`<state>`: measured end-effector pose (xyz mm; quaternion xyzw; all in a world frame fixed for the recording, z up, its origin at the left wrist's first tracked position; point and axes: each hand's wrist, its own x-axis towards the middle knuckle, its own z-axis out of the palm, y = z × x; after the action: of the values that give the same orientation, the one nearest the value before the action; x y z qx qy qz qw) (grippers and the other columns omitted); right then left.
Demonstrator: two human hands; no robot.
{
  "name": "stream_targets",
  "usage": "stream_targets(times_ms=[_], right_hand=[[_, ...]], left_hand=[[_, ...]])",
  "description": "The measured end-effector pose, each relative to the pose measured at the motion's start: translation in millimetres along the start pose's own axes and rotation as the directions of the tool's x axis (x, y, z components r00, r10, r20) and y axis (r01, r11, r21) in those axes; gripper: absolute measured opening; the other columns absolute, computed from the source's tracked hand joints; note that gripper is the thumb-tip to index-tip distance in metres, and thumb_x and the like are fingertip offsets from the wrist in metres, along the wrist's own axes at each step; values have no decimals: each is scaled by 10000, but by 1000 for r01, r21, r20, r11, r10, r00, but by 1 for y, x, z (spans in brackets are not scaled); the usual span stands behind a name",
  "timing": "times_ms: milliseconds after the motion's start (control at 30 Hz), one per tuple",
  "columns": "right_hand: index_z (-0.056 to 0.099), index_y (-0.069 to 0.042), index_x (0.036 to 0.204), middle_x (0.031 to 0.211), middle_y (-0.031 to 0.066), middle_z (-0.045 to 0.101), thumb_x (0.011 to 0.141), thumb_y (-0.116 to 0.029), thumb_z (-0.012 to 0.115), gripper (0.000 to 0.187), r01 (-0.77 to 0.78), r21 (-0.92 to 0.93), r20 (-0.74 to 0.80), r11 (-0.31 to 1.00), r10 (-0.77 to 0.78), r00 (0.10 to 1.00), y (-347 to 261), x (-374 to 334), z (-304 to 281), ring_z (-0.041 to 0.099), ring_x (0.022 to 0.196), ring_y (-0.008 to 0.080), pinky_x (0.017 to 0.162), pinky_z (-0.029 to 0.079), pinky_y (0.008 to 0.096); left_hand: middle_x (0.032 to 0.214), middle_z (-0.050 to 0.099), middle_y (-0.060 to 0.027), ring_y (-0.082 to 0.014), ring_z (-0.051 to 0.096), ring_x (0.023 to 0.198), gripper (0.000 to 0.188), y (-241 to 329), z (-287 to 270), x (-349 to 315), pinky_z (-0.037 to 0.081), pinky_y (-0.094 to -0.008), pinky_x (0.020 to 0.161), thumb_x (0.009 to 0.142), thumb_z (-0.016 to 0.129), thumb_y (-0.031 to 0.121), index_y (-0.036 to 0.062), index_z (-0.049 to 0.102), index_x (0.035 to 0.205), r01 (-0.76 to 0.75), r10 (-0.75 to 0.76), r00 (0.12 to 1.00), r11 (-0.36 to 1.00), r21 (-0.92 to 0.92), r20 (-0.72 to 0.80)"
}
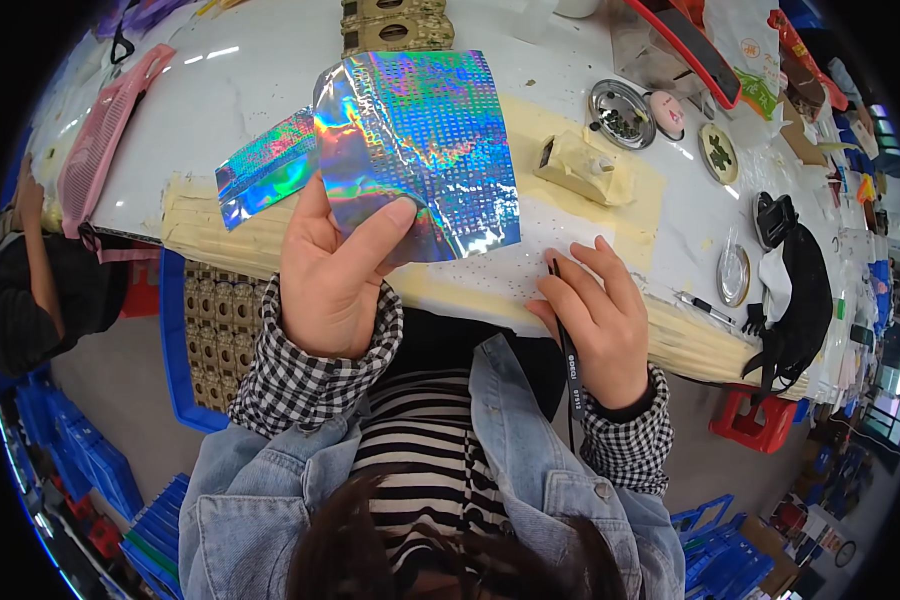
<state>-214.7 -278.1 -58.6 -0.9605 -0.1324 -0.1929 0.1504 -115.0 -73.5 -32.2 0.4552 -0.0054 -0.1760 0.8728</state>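
My left hand (340,270) is closed on a shiny holographic sheet (430,120), thumb in front and fingers behind. A grid of small marks covers much of the sheet, and its left side curls. A narrower holographic strip (265,170) sticks out to the left behind that hand; whether it joins the sheet I cannot tell. In my right hand (605,320) is a pair of black tweezers (571,370), fingers closed round it, tips pointing away from me. Under the tips lies a white surface (490,285) dotted with many tiny specks, edged by yellow tape.
A yellow-taped block (585,165) stands beyond my right hand. Farther right are a round metal dish (622,113), an oval dish (735,275), a pen (705,307) and a black cloth bag (800,300). Camouflage housings fill a blue crate (178,340) at left. Another person's arm (38,250) shows far left.
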Motion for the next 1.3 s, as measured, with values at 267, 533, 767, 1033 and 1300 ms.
stream_targets(times_ms=[267, 533, 767, 1033, 1300], right_hand=[[638, -40, 917, 904, 106, 663, 689, -147, 758, 279, -85, 204, -118, 975, 111, 987, 7, -3, -11, 591, 950, 288, 928, 464, 466], [652, -38, 995, 969, 113, 661, 737, -163, 749, 302, 26, 397, -247, 917, 79, 966, -23, 11, -31, 595, 937, 287, 860, 505, 409], [647, -34, 1030, 989, 121, 654, 711, -140, 759, 354, 100, 453, -283, 886, 37, 958, -33, 30, -22, 618, 1003, 305, 876, 508, 406], [642, -20, 1046, 1037, 142, 650, 719, -109, 749, 355, 55, 475, -249, 878, 75, 966, -36, 27, -20, 605, 1056, 308, 913, 494, 413], [643, -20, 1042, 1039, 147, 649, 726, -101, 744, 342, 53, 466, -253, 883, 75, 965, -38, 28, -19, 610, 1045, 309, 908, 500, 424]], left_hand=[[1115, 605, -99, -185, 620, 987, 443, 2, 1, -2, 530, -309, 829, 858, 552, -62, 12, 417, 1273, 39, -40, 999, 999, 31, 30], [1025, 646, -114, -142, 637, 900, 423, -9, 14, -7, 524, -264, 776, 830, 615, -49, -31, 412, 1201, 112, -125, 987, 986, 126, 102], [1040, 652, -139, -156, 638, 943, 462, -9, 20, -12, 512, -273, 825, 835, 592, -74, -29, 370, 1238, 86, -100, 982, 992, 93, 162], [1024, 656, -127, -138, 634, 937, 471, -12, 20, -15, 501, -263, 822, 840, 583, -72, -16, 361, 1252, 98, -115, 978, 990, 103, 174], [1013, 658, -114, -127, 633, 922, 464, -10, 21, -17, 500, -251, 811, 839, 585, -69, -7, 371, 1245, 106, -127, 975, 987, 121, 181]])
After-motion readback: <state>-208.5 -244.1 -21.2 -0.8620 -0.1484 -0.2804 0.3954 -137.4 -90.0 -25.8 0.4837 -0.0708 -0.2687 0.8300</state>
